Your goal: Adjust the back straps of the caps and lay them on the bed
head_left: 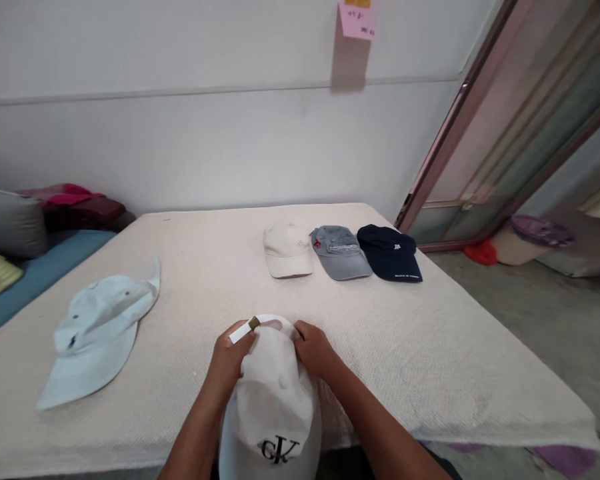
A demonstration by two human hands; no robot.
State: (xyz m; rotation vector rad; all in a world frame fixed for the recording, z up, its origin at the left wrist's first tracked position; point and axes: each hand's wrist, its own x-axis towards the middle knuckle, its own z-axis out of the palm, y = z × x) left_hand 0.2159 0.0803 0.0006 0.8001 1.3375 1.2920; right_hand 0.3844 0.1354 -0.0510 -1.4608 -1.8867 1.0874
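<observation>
A white baseball cap (275,393) with a black "CK" logo is held at the table's near edge, its brim toward me and its back strap pointing away. My left hand (234,350) grips the back edge on the left, beside the strap's brass buckle (254,323) and loose white end. On the other side my right hand (314,347) pinches the back edge. Both hands are closed on the cap; some fingertips are hidden beneath the fabric. A pale blue-white cap (100,327) lies to the left, brim toward me, its strap sticking out behind.
At the back right, a cream cap (287,251), a grey cap (341,252) and a navy cap (389,253) lie in a row on the cloth-covered table (205,267). A white wall (205,147) stands behind. Cushions (10,223) are at far left.
</observation>
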